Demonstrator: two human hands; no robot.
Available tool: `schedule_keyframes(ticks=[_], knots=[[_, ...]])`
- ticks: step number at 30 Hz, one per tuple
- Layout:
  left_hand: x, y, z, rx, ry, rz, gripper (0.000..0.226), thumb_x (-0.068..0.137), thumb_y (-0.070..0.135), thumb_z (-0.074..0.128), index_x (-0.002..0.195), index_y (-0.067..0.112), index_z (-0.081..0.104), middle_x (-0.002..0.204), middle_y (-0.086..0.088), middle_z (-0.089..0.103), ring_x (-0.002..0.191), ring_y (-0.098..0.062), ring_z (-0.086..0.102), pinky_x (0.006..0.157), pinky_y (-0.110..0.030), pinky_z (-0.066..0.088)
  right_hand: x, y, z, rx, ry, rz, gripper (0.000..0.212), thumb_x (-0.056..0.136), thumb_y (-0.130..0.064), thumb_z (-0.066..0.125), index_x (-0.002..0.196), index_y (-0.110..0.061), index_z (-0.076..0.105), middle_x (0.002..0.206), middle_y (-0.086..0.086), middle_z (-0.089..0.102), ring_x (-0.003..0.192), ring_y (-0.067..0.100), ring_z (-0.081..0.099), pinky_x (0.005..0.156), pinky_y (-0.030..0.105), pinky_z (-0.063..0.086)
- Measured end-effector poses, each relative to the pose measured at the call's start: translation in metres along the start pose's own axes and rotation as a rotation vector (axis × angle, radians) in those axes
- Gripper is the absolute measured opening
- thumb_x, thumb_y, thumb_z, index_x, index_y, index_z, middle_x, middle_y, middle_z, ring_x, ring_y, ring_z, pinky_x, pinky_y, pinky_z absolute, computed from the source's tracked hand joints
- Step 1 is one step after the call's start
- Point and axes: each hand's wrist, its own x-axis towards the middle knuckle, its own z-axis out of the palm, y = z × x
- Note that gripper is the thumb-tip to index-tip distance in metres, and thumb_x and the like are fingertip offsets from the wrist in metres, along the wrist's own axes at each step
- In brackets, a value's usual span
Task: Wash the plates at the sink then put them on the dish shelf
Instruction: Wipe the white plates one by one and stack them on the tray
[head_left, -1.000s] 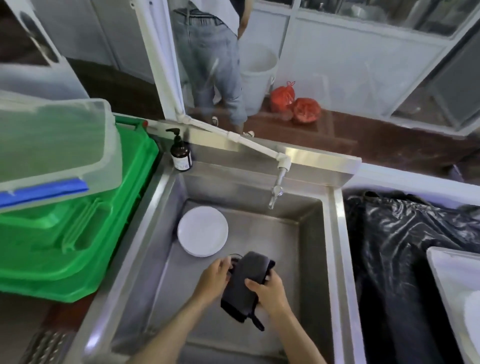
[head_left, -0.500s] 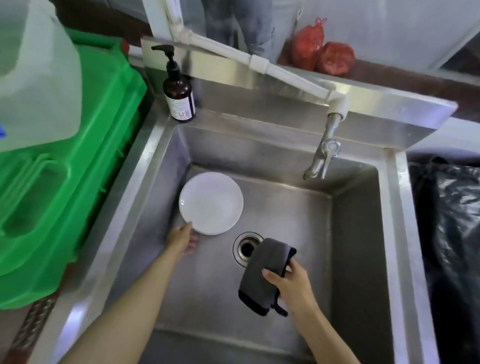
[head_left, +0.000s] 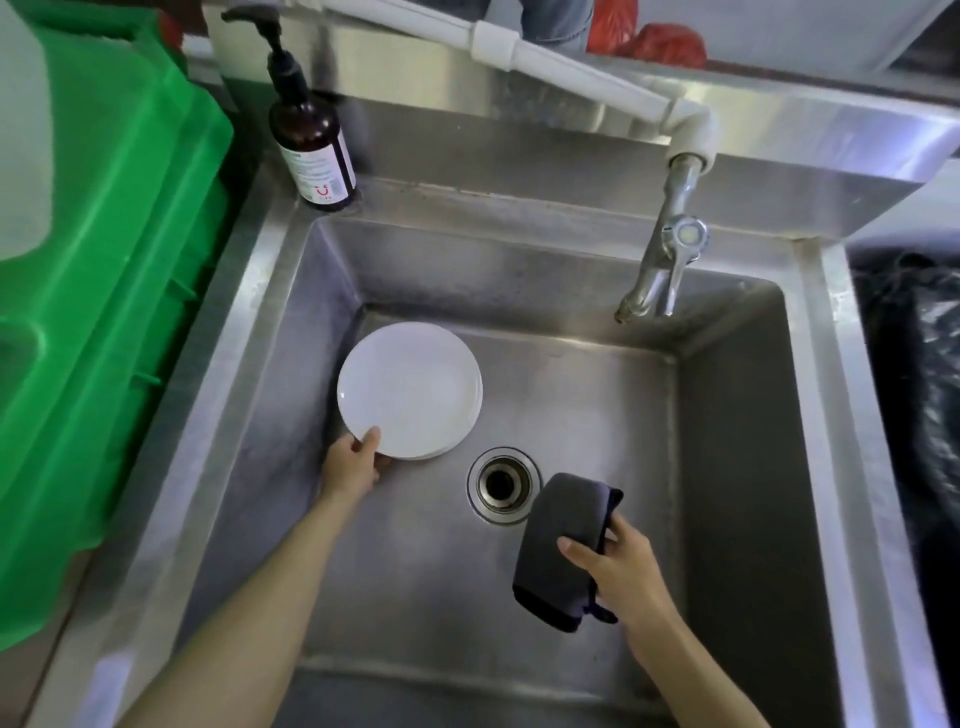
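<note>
Left hand (head_left: 353, 467) pinches the near rim of the white plates (head_left: 409, 388), stacked on the sink (head_left: 727, 467) floor at far left, thumb on top. Right hand (head_left: 621, 566) I see closed around a folded dark cloth (head_left: 563, 540), just right of the drain (head_left: 503, 484).

Plate stack (head_left: 410, 389): count unclear, lower rims barely show. Bottle (head_left: 311, 150) label too small to read.

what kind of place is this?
Likely a commercial or back-of-house dishwashing area: deep steel sink, exposed plastic pipe feeding the tap, stacked green crates alongside.
</note>
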Motion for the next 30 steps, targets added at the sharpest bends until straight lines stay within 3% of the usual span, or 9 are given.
schedule_keyframes(ticks=[3,6,10,14,18,20,24,28,30], knots=[[-0.007,0.0,0.0,-0.038,-0.002,0.0,0.02,0.107,0.023,0.054,0.111,0.004,0.062,0.081,-0.009,0.064,0.055,-0.02,0.054,0.044,-0.024,0.044,-0.001,0.002,-0.001,0.029,0.002,0.011,0.038,0.088,-0.005,0.08,0.12,-0.017,0.063,0.104,-0.003,0.075,0.097,0.017,0.071,0.078,0.038,0.062],[-0.012,-0.003,-0.003,-0.125,-0.031,-0.036,0.016,0.107,0.021,0.054,0.117,0.01,0.06,0.089,-0.007,0.066,0.058,-0.021,0.06,0.041,-0.022,0.048,-0.002,0.006,-0.001,0.033,0.013,0.026,0.04,0.087,-0.005,0.081,0.123,-0.014,0.065,0.106,0.0,0.077,0.1,0.022,0.072,0.084,0.042,0.062],[-0.013,-0.007,-0.007,-0.268,-0.086,-0.149,0.018,0.107,0.02,0.056,0.12,0.009,0.06,0.09,-0.011,0.069,0.065,-0.022,0.065,0.05,-0.026,0.053,-0.008,0.008,-0.003,0.023,0.006,0.032,0.04,0.088,-0.008,0.081,0.123,-0.017,0.063,0.107,-0.002,0.075,0.102,0.022,0.071,0.086,0.044,0.061],[-0.03,-0.002,-0.01,-0.388,-0.127,-0.207,0.018,0.108,0.019,0.055,0.125,0.015,0.058,0.097,-0.01,0.07,0.08,-0.023,0.067,0.067,-0.03,0.053,-0.021,0.006,-0.01,0.032,0.015,0.027,0.038,0.089,-0.008,0.079,0.119,-0.02,0.06,0.103,-0.006,0.071,0.098,0.018,0.067,0.074,0.033,0.057],[-0.054,0.004,-0.017,-0.435,-0.097,-0.235,0.021,0.106,0.01,0.056,0.127,0.013,0.057,0.1,-0.012,0.067,0.081,-0.025,0.065,0.06,-0.031,0.06,-0.043,0.001,-0.025,0.103,0.027,0.045,0.036,0.088,-0.005,0.08,0.12,-0.016,0.065,0.105,-0.003,0.074,0.098,0.019,0.069,0.077,0.036,0.059],[-0.065,0.006,-0.024,-0.393,-0.084,-0.208,0.025,0.106,0.01,0.057,0.13,0.008,0.058,0.103,-0.012,0.068,0.082,-0.025,0.067,0.063,-0.033,0.058,-0.058,-0.005,-0.035,0.165,0.025,0.042,0.036,0.088,-0.004,0.079,0.118,-0.018,0.064,0.105,-0.003,0.074,0.097,0.019,0.069,0.074,0.034,0.059],[-0.101,0.023,-0.045,-0.307,-0.099,-0.103,0.026,0.104,0.011,0.06,0.13,0.007,0.062,0.112,-0.016,0.071,0.091,-0.031,0.07,0.067,-0.034,0.059,-0.092,-0.013,-0.054,0.236,0.043,0.042,0.037,0.088,-0.005,0.08,0.119,-0.018,0.064,0.107,0.0,0.074,0.103,0.027,0.069,0.089,0.047,0.06],[-0.143,0.063,-0.06,-0.23,-0.094,0.037,0.018,0.104,0.008,0.058,0.12,0.009,0.065,0.113,-0.019,0.069,0.084,-0.027,0.069,0.059,-0.028,0.061,-0.133,-0.023,-0.068,0.269,0.077,0.045,0.039,0.088,-0.01,0.081,0.124,-0.016,0.066,0.115,0.006,0.076,0.108,0.03,0.071,0.098,0.054,0.058],[-0.164,0.085,-0.064,-0.165,-0.097,0.093,0.015,0.104,0.007,0.056,0.116,0.012,0.064,0.113,-0.016,0.067,0.087,-0.028,0.068,0.07,-0.035,0.061,-0.151,-0.025,-0.073,0.288,0.095,0.043,0.04,0.089,-0.01,0.081,0.126,-0.013,0.067,0.114,0.006,0.077,0.107,0.03,0.072,0.098,0.054,0.058]])
